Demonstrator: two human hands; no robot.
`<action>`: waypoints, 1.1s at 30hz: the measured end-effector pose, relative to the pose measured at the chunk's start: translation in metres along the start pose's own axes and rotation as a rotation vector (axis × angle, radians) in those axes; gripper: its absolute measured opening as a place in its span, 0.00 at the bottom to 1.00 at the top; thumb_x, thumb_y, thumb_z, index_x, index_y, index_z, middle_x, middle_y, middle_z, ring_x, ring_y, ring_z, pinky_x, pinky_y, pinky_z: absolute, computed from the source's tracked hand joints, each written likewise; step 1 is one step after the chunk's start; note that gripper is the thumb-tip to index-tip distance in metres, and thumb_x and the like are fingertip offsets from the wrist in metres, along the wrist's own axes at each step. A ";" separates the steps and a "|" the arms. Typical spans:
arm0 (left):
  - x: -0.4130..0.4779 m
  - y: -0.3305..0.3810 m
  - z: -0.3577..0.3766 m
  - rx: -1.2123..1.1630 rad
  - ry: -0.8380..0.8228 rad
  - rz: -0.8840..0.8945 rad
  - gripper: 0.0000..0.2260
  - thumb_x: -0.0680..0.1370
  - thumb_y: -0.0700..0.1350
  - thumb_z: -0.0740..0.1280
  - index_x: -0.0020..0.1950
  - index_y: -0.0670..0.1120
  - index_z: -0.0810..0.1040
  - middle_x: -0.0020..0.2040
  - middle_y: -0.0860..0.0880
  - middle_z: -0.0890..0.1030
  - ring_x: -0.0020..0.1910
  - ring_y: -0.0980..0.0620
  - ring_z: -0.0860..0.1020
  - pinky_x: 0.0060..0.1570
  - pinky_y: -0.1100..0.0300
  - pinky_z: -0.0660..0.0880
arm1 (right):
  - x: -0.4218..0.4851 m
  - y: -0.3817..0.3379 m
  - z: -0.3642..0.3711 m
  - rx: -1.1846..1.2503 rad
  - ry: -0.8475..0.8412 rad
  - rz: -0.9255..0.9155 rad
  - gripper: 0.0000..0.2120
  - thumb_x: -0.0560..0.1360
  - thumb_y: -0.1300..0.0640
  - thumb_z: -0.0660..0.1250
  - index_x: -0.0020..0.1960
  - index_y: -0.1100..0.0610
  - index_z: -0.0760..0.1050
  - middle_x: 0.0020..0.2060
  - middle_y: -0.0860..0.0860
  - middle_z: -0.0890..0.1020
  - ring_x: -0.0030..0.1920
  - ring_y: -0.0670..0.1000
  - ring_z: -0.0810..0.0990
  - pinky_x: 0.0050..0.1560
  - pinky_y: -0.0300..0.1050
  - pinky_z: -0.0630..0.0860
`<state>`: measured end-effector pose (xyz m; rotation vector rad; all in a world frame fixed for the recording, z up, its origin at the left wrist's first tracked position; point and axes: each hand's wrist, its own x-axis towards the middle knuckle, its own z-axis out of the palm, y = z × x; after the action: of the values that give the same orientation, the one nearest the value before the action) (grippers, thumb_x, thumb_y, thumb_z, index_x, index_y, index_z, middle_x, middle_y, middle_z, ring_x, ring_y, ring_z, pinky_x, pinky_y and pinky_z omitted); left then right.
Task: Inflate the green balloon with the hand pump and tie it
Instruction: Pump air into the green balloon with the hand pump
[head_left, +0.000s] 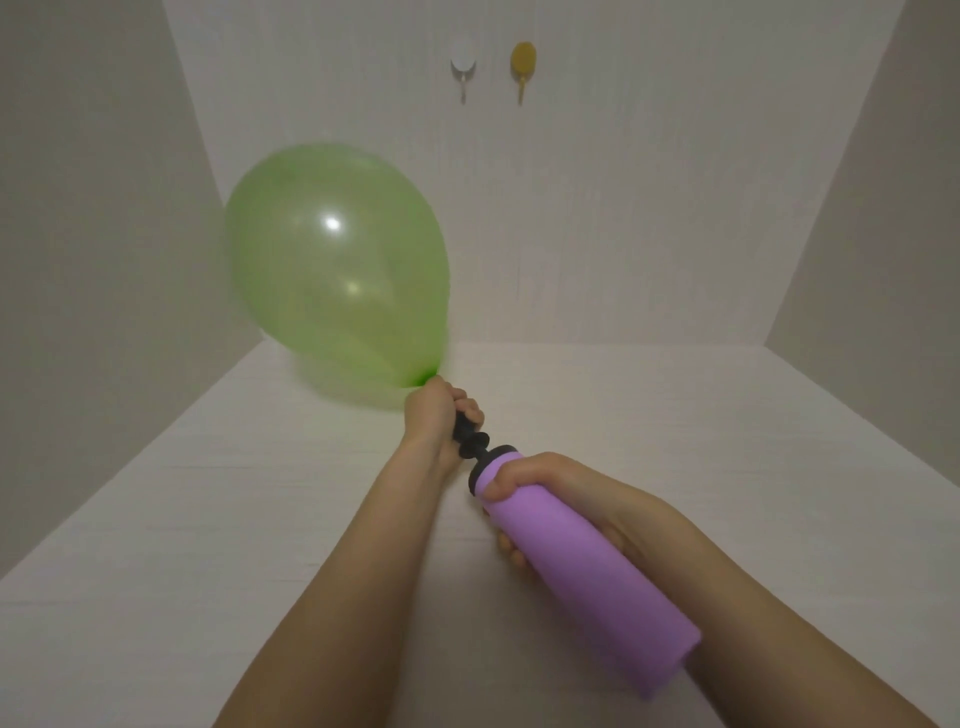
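Observation:
The green balloon (335, 270) is inflated and large, rising up and to the left above the white surface. Its neck sits on the pump's black nozzle (470, 441). My left hand (436, 413) is closed around the neck and the nozzle tip, which hides the joint. The purple hand pump (587, 566) lies slanted from centre toward lower right. My right hand (566, 499) is wrapped around the pump's purple barrel near its black collar, fingers curled under it.
A white table surface (208, 519) lies under my arms, boxed in by white walls at left, right and back. A white hook (462, 67) and a yellow hook (522, 65) hang on the back wall.

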<state>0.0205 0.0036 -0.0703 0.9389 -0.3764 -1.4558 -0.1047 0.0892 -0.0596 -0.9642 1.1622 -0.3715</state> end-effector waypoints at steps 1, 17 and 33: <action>0.001 0.003 -0.003 -0.022 0.007 0.006 0.15 0.77 0.35 0.46 0.33 0.45 0.60 0.26 0.51 0.61 0.13 0.58 0.60 0.18 0.73 0.59 | -0.001 0.001 -0.001 -0.025 -0.007 0.008 0.13 0.70 0.54 0.67 0.43 0.65 0.74 0.27 0.57 0.78 0.24 0.54 0.77 0.28 0.38 0.75; 0.000 -0.003 -0.006 0.007 -0.012 -0.035 0.14 0.76 0.35 0.46 0.33 0.45 0.60 0.18 0.53 0.63 0.13 0.57 0.61 0.19 0.74 0.59 | -0.001 0.001 0.000 -0.052 0.003 0.020 0.13 0.71 0.55 0.66 0.43 0.66 0.74 0.25 0.58 0.78 0.23 0.53 0.77 0.26 0.36 0.74; -0.002 -0.013 0.004 0.058 -0.037 -0.015 0.15 0.79 0.37 0.47 0.33 0.46 0.58 0.30 0.51 0.59 0.13 0.58 0.59 0.18 0.74 0.58 | 0.004 -0.002 0.006 -0.003 0.011 -0.009 0.11 0.71 0.55 0.65 0.42 0.65 0.72 0.25 0.58 0.77 0.23 0.54 0.77 0.28 0.37 0.74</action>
<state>0.0089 0.0064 -0.0766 0.9638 -0.4413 -1.4841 -0.0976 0.0881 -0.0600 -0.9711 1.1686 -0.3826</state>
